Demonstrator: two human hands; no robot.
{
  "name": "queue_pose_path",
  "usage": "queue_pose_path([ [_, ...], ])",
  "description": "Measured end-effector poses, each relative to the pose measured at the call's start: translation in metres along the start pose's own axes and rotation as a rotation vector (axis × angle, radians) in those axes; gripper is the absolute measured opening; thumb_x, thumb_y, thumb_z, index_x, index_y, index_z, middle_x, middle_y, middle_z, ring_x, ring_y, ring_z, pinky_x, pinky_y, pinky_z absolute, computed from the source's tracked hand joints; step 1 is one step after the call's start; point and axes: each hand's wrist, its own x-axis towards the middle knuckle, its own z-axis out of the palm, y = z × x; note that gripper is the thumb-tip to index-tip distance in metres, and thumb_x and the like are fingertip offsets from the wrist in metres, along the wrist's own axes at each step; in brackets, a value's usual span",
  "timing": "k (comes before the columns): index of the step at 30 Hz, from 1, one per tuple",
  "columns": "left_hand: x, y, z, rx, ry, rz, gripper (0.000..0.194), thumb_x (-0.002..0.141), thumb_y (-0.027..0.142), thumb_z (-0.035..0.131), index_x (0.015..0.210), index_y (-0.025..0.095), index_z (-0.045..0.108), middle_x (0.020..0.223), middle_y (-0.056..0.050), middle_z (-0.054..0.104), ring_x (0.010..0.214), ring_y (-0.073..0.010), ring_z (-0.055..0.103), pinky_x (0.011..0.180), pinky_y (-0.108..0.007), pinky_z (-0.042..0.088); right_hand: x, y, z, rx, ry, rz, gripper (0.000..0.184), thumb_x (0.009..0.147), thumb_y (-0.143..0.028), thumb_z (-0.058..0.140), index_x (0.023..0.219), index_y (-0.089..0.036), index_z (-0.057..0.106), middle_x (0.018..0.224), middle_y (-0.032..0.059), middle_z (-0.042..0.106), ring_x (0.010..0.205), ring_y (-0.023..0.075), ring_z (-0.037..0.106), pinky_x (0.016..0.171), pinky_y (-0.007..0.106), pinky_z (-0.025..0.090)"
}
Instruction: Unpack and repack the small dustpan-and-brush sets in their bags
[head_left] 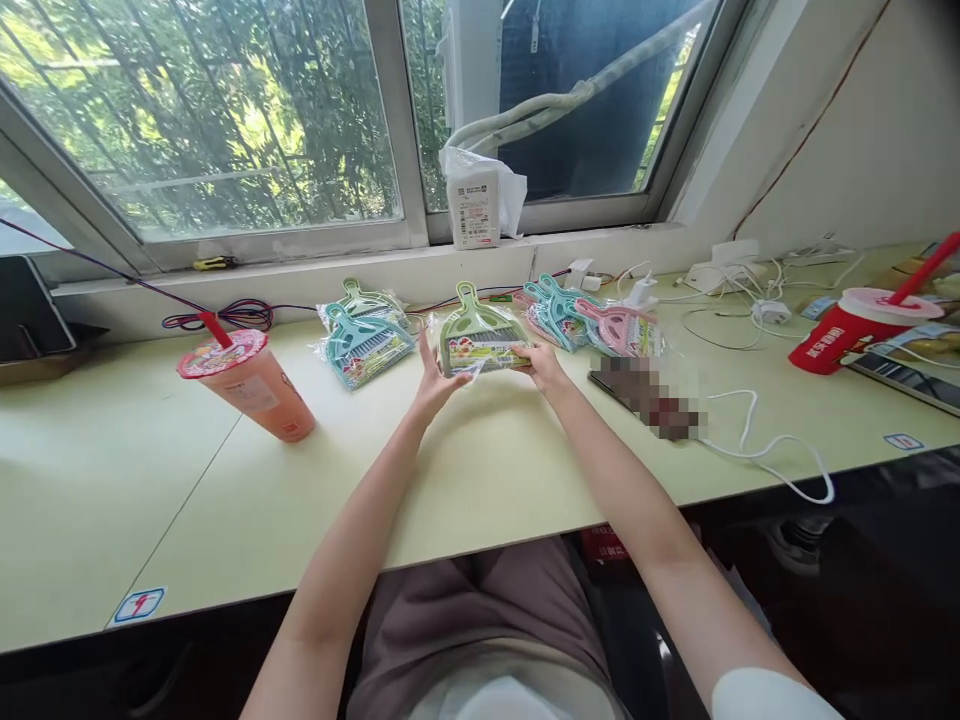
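A green mini dustpan and brush set (480,335) in clear plastic wrap is held up over the middle of the table. My left hand (439,378) grips its left edge, and my right hand (541,362) pinches its right edge near the lower corner. A printed label runs across its front. Left of it lie a blue packaged set (367,345) and a green packaged set (358,297) behind that one. To the right, blue sets (559,305) and a pink set (616,325) lie overlapping in similar wrap.
A tall orange drink cup (259,385) with a straw stands at left; a red cup (855,325) is at right. A phone (649,398) with a white cable (795,450) lies right of my hands. A white box (476,208) sits on the windowsill.
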Motion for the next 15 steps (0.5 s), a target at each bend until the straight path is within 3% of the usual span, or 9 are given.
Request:
queue_pose_path([
  [2, -0.002, -0.003, 0.006, 0.209, -0.021, 0.152, 0.115, 0.049, 0.031, 0.091, 0.147, 0.035, 0.029, 0.154, -0.008, 0.027, 0.147, -0.0296, 0.016, 0.116, -0.044, 0.024, 0.001, -0.001, 0.000, 0.031, 0.042, -0.003, 0.014, 0.070, -0.015, 0.072, 0.076, -0.016, 0.060, 0.069, 0.0015, 0.067, 0.065, 0.0147, 0.066, 0.064, 0.031, 0.062],
  [4, -0.003, -0.008, 0.010, 0.369, 0.037, 0.241, 0.098, 0.053, 0.031, 0.089, 0.140, 0.030, 0.043, 0.153, -0.010, 0.027, 0.147, -0.0318, 0.013, 0.118, -0.047, 0.019, 0.000, -0.001, 0.001, 0.041, 0.049, -0.006, 0.013, 0.071, -0.013, 0.071, 0.078, -0.016, 0.060, 0.071, 0.0017, 0.068, 0.066, 0.0146, 0.066, 0.064, 0.031, 0.062],
  [9, 0.003, -0.015, 0.005, 0.346, 0.218, 0.177, 0.026, 0.084, 0.029, 0.061, 0.109, 0.025, 0.068, 0.130, -0.008, 0.054, 0.134, -0.0276, 0.040, 0.112, -0.040, 0.032, -0.006, 0.000, 0.006, -0.012, -0.001, -0.012, 0.015, 0.071, -0.014, 0.071, 0.080, -0.018, 0.060, 0.076, 0.0020, 0.069, 0.069, 0.0153, 0.067, 0.062, 0.030, 0.062],
  [11, 0.005, -0.014, -0.001, 0.305, 0.277, 0.109, 0.026, 0.084, 0.026, 0.060, 0.109, 0.027, 0.067, 0.125, -0.006, 0.059, 0.129, -0.0254, 0.047, 0.103, -0.035, 0.040, -0.008, 0.001, 0.008, -0.024, -0.044, -0.019, 0.019, 0.070, -0.016, 0.073, 0.083, -0.018, 0.060, 0.078, 0.0020, 0.069, 0.070, 0.0158, 0.068, 0.063, 0.031, 0.063],
  [15, 0.003, -0.013, -0.004, 0.217, 0.442, 0.038, 0.071, 0.081, 0.023, 0.065, 0.143, 0.034, 0.033, 0.130, -0.007, 0.058, 0.106, -0.0185, 0.061, 0.088, -0.029, 0.048, -0.012, 0.003, 0.014, -0.022, -0.077, -0.020, 0.027, 0.068, -0.020, 0.076, 0.088, -0.018, 0.059, 0.082, 0.0027, 0.070, 0.072, 0.0173, 0.069, 0.064, 0.033, 0.063],
])
